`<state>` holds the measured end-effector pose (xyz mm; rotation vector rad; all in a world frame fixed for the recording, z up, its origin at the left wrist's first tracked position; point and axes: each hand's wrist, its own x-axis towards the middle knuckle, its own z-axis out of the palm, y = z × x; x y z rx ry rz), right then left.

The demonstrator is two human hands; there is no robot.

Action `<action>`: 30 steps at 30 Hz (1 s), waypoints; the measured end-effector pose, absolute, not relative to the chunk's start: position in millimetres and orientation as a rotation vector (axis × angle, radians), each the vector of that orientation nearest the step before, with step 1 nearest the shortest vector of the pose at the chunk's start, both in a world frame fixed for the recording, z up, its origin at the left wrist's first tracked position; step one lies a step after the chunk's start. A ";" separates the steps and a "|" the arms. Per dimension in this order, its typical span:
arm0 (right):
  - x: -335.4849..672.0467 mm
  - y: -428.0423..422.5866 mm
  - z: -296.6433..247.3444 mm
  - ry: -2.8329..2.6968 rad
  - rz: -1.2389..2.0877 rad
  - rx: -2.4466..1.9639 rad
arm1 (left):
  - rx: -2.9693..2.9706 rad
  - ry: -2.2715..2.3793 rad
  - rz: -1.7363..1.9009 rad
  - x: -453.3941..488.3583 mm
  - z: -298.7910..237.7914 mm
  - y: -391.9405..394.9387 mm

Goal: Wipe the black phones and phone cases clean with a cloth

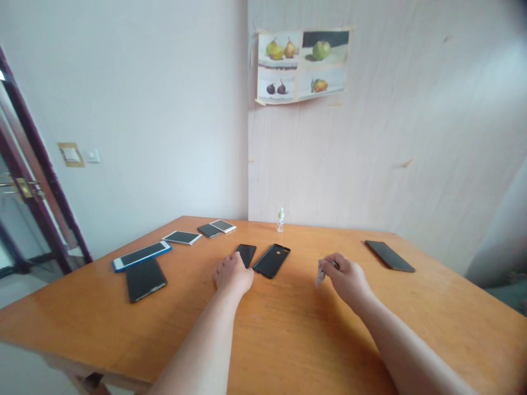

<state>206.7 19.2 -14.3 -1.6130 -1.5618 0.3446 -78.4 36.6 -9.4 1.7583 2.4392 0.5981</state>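
At the middle of the table, my left hand (234, 275) covers the near part of a black smartphone (246, 254). Its thumb and bent fingers straddle the phone's sides, and the phone's far part shows beyond the knuckles. Just right of it lies a black phone case (272, 261), its hollow side up and a round hole near the far end. My right hand (346, 278) is closed over the table, pinching a crumpled greyish-white wipe (320, 276) that hangs from the fingers.
At the left lie a black phone (146, 281), a white phone in a blue case (142, 255) and several more phones (182, 237). A small clear bottle (280, 221) stands at the back of the wooden table (280, 340). Another dark phone (389, 255) lies at the right.
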 end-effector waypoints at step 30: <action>196.5 14.3 -2.8 -1.526 0.365 -1.505 | 1.090 1.537 1.684 -83.9 -2.4 44.3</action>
